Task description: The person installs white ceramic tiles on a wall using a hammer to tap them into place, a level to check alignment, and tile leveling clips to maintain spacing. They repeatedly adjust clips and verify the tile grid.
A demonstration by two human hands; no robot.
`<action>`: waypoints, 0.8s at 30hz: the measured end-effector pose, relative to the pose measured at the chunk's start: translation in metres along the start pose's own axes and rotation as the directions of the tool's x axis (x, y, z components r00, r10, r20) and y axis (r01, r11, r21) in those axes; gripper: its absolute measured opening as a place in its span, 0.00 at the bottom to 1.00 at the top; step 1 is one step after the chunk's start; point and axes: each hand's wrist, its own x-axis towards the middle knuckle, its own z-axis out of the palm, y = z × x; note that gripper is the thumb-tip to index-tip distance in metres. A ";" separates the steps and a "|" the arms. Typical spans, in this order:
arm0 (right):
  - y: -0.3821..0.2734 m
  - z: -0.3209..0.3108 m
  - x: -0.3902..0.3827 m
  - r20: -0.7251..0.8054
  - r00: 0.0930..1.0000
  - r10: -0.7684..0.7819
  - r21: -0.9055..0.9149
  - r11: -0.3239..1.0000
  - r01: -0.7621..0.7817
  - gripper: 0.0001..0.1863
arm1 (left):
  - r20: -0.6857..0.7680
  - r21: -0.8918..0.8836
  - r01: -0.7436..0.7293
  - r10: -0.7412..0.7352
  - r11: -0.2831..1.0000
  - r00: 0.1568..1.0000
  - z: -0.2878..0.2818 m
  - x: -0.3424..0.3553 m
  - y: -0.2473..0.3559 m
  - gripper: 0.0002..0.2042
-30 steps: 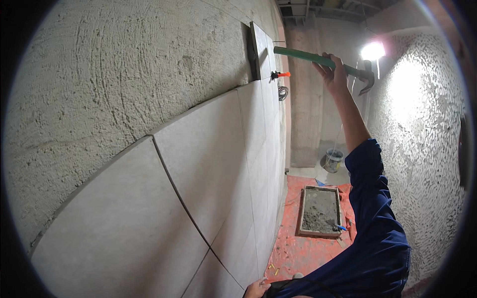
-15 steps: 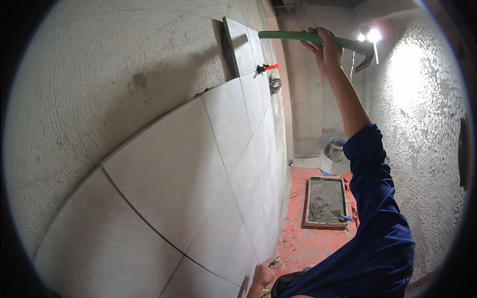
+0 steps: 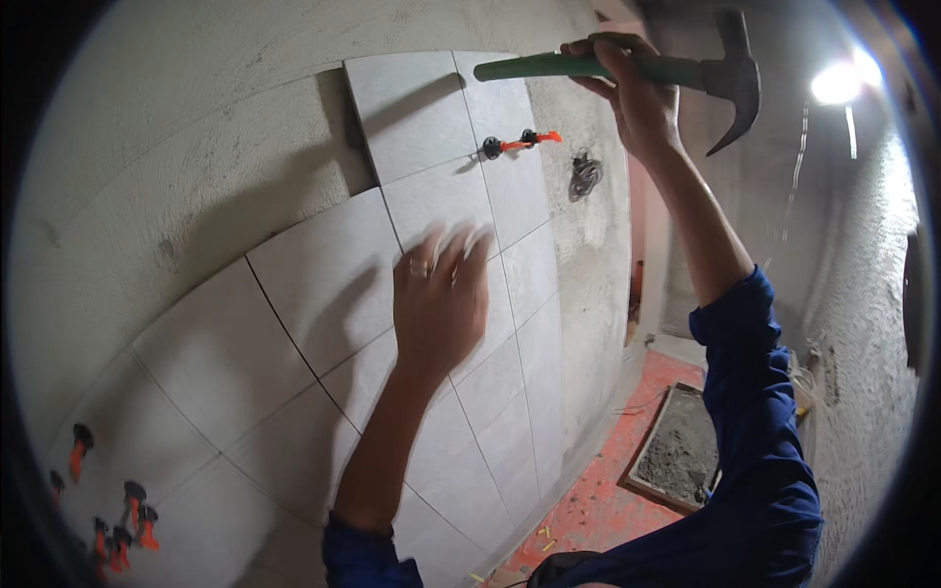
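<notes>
My right hand point(image 3: 642, 103) is raised and wrapped round the green handle of a claw hammer point(image 3: 725, 78), whose dark head points right. The handle's butt end is near the topmost wall tiles point(image 3: 417, 108). In front of the grey tiled wall is my left hand point(image 3: 441, 304), its blurred fingers apart and holding nothing; whether they touch a tile I cannot tell. Above it and to the right, two black-and-orange tile levelers point(image 3: 492, 148) sit along a joint. Several similar levelers point(image 3: 134, 495) stick out of tiles at the lower left.
Bare rough plaster point(image 3: 216, 118) lies above and left of the tiles. A cable coil point(image 3: 585, 174) hangs from the wall. On the red-covered floor point(image 3: 578, 519) stands a shallow tray of grey mortar point(image 3: 676, 446). A bright lamp point(image 3: 838, 83) shines at the upper right.
My left hand has risen from the lower edge to the front of the tiles. The view has turned left, showing the lower-left levelers. My right hand still holds the hammer.
</notes>
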 end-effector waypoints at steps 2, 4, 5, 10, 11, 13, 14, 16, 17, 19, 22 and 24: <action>0.004 -0.010 0.003 0.031 0.999 -0.012 0.008 1.000 0.012 0.10 | 0.062 0.251 -0.096 0.083 0.963 0.995 0.019 0.054 -0.012 0.22; 0.009 -0.018 0.008 0.046 0.999 -0.006 -0.014 1.000 0.007 0.10 | 0.172 0.428 -0.119 0.049 0.896 0.984 0.034 0.093 -0.021 0.22; 0.011 -0.022 0.010 0.079 0.996 -0.029 -0.005 1.000 0.030 0.10 | 0.211 0.477 -0.125 0.025 0.870 0.977 0.040 0.106 -0.025 0.22; 0.021 -0.034 0.017 0.162 0.983 -0.084 0.016 0.996 0.082 0.10 | 0.372 0.662 -0.173 -0.118 0.729 0.921 0.055 0.131 -0.033 0.24; 0.022 -0.034 0.017 0.154 0.984 -0.088 -0.004 0.996 0.090 0.10 | 0.379 0.693 -0.202 -0.112 0.692 0.919 0.054 0.131 -0.034 0.24; 0.026 -0.029 0.016 0.138 0.985 -0.104 -0.046 0.993 0.111 0.10 | 0.380 0.688 -0.232 -0.068 0.687 0.923 0.053 0.131 -0.034 0.24; 0.028 -0.025 0.016 0.153 0.980 -0.124 -0.058 0.989 0.134 0.10 | 0.397 0.686 -0.244 -0.072 0.685 0.915 0.052 0.131 -0.033 0.24; 0.031 -0.017 0.015 0.168 0.981 -0.099 -0.112 0.986 0.119 0.10 | 0.364 0.658 -0.266 0.011 0.705 0.931 0.052 0.132 -0.032 0.22; 0.032 -0.017 0.013 0.153 0.982 -0.111 -0.080 0.989 0.124 0.10 | 0.352 0.641 -0.275 0.044 0.716 0.935 0.052 0.132 -0.031 0.21; 0.032 -0.018 0.013 0.166 0.979 -0.115 -0.112 0.985 0.135 0.10 | 0.339 0.645 -0.276 0.057 0.713 0.939 0.054 0.134 -0.030 0.20; 0.031 -0.019 0.016 0.158 0.975 -0.154 -0.092 0.981 0.170 0.10 | 0.328 0.653 -0.285 0.078 0.701 0.942 0.056 0.136 -0.029 0.19; 0.029 -0.019 0.018 0.135 0.976 -0.169 -0.082 0.980 0.181 0.09 | 0.331 0.666 -0.296 0.084 0.684 0.940 0.056 0.136 -0.029 0.18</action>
